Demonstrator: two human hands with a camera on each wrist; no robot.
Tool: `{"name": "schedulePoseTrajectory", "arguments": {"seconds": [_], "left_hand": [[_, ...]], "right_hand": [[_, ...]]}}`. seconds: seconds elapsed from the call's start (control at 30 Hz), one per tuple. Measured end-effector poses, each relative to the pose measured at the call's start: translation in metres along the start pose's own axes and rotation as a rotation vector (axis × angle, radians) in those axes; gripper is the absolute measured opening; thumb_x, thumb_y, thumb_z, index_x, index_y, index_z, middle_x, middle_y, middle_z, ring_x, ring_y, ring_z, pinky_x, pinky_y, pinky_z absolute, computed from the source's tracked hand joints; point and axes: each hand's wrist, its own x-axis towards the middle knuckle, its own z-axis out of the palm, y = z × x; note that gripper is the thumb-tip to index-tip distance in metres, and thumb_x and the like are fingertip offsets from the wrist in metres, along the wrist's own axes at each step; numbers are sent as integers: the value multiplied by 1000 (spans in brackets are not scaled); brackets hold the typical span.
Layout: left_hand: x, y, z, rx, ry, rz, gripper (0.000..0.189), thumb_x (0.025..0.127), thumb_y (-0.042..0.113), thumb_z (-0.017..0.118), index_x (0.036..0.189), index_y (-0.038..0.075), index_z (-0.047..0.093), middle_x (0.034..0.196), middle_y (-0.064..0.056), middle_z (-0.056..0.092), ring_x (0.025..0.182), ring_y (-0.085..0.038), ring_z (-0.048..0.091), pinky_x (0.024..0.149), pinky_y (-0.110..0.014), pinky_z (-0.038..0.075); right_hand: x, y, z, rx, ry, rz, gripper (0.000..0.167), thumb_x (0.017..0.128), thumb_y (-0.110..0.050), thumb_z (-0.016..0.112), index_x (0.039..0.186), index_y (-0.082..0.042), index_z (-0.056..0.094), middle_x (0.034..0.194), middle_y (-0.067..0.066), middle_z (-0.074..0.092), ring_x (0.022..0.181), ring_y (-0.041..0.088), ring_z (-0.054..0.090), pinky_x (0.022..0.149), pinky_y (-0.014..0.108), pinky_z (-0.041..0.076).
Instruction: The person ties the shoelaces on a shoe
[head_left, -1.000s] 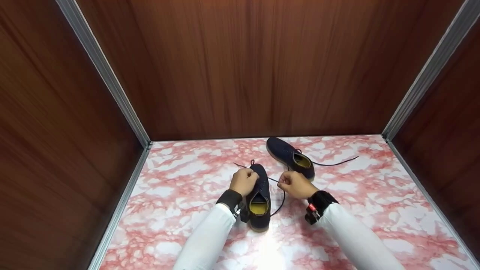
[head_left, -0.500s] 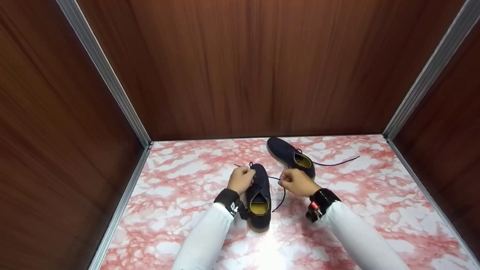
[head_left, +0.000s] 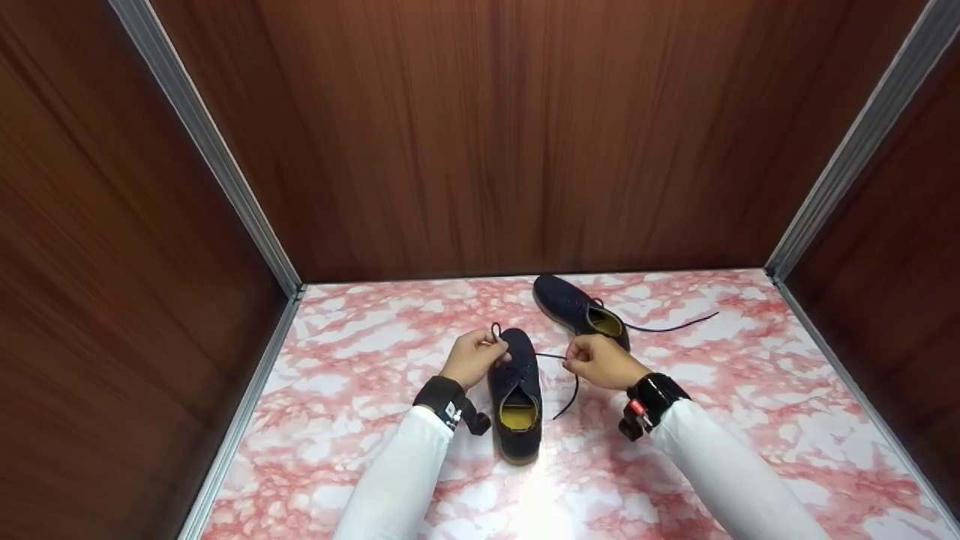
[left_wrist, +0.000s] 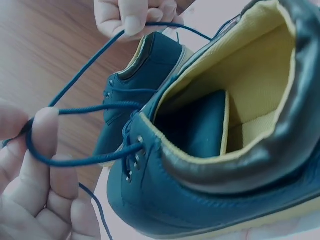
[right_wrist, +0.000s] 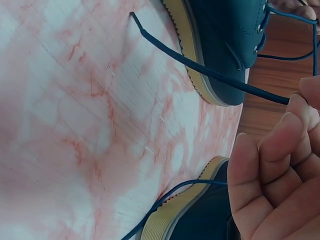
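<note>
A navy lace-up shoe (head_left: 519, 454) with a yellow lining lies before me, toe pointing away. Over its left front, my left hand (head_left: 471, 358) pinches the shoelace between thumb and fingers, a small loop standing up above them. Seen in the left wrist view, two strands of lace (left_wrist: 85, 161) run from the eyelets to those fingertips. To the shoe's right, my right hand (head_left: 602, 363) pinches the same lace, drawn nearly straight between both hands. Its loose tail (right_wrist: 215, 75) hangs down below the right fingers in the right wrist view.
Behind my right hand lies a second navy shoe (head_left: 566, 301), angled, its lace (head_left: 670, 328) trailing right over the red-and-white marbled tabletop (head_left: 360, 375). Brown wood-grain panels (head_left: 480, 150) with grey metal corner strips enclose the back and both sides.
My left hand has shifted left and slightly away from the shoe's tongue, the lace loop moving with it. My right hand has edged right, pulling the lace; its tail has swung clear of the shoe.
</note>
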Motion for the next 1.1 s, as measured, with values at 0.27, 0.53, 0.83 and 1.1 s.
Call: {"name": "schedulePoseTrajectory", "arguments": {"seconds": [0.27, 0.53, 0.83, 1.1], "left_hand": [[-2, 0, -2, 18, -35, 16, 12, 95, 7, 73, 97, -4, 70, 94, -18, 81, 80, -6, 74, 74, -18, 54], [-1, 1, 5, 110, -39, 17, 14, 95, 9, 74, 101, -4, 75, 94, -16, 81, 82, -10, 76, 71, -19, 57], [-1, 5, -2, 331, -11, 132, 12, 91, 16, 80, 92, 5, 82, 92, -10, 81, 75, 1, 61, 73, -17, 50], [-1, 2, -1, 349, 34, 153, 10, 89, 17, 82, 91, 6, 83, 92, -9, 82, 75, 2, 62, 74, -16, 51]], "right_hand": [[-4, -2, -5, 31, 9, 25, 18, 95, -15, 73, 80, -7, 68, 71, -4, 64, 66, 5, 55, 60, 18, 44], [-3, -4, -13, 97, 1, 44, 20, 97, -16, 73, 82, -3, 70, 70, 5, 67, 57, 2, 54, 53, 17, 43], [0, -19, -24, 152, 36, 50, 21, 95, -16, 75, 79, -2, 70, 67, 6, 67, 56, 5, 56, 53, 18, 46], [3, -34, -26, 249, 39, 97, 30, 97, -22, 74, 76, 0, 69, 62, 1, 65, 55, 5, 57, 55, 18, 49]]}}
